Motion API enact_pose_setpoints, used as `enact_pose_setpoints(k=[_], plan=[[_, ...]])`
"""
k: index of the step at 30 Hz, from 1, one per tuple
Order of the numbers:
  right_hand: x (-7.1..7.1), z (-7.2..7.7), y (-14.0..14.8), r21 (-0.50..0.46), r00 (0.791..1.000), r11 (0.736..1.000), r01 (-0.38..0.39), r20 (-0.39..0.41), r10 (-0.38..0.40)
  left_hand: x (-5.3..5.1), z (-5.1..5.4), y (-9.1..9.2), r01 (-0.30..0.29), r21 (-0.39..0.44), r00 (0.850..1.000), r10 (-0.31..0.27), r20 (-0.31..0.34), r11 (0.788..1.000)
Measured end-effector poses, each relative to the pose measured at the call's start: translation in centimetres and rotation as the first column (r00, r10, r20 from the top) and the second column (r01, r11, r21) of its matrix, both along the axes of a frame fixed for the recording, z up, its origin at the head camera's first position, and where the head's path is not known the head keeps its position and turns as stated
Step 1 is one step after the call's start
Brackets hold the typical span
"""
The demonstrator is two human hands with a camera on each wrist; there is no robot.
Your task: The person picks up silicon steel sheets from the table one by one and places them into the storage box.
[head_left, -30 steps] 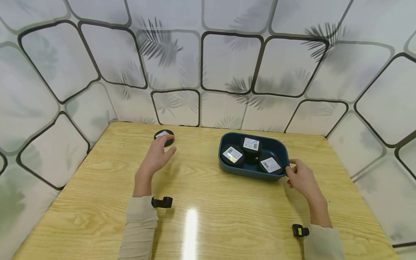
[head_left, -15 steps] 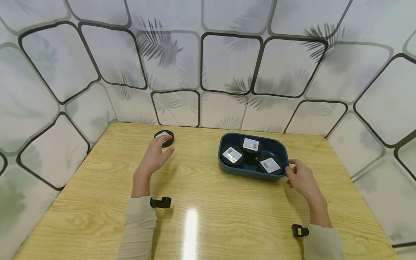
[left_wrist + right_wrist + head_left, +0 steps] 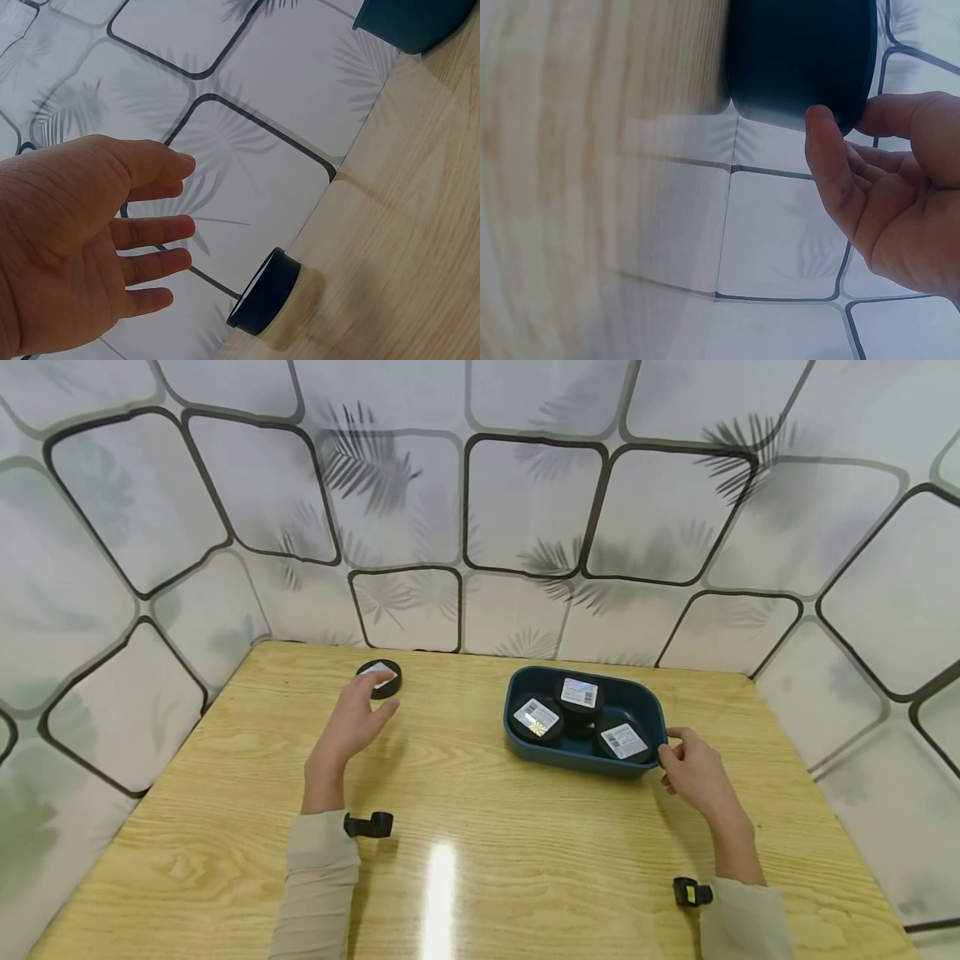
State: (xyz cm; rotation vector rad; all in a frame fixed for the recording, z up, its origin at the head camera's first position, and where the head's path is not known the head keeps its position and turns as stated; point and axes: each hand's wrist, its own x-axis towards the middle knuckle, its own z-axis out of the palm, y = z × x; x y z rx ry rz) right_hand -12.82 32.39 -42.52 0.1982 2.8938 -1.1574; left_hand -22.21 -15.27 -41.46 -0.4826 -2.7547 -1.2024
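Observation:
A round black container with a white label (image 3: 387,687) lies flat on the table at the back left. My left hand (image 3: 352,718) hovers in front of it with fingers loosely extended; the left wrist view shows a gap between the fingers (image 3: 157,231) and the black container (image 3: 268,294). To the right stands a dark blue tub (image 3: 581,760), in which three black labelled containers show, one of them higher than the others (image 3: 580,693). My right hand (image 3: 697,772) pinches the tub's right front corner between thumb and fingers, as the right wrist view of the tub (image 3: 802,60) shows.
The wooden table (image 3: 480,810) extends between the hands and in front of the tub. A patterned wall covering (image 3: 525,610) rises along the table's back and both sides. Each wrist wears a small black camera, such as the left one (image 3: 369,825).
My left hand has drawn back slightly toward the left and front, away from the single black container. The right hand and the tub have stayed in place.

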Motion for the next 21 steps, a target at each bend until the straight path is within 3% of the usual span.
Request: enact_pose_setpoints(k=[21], plan=[[0.09, 0.02, -0.07, 0.019, 1.000, 1.000, -0.001, -0.002, 0.001, 0.28, -0.10, -0.80, -0.045, -0.011, 0.998, 0.045, 0.052, 0.999]])
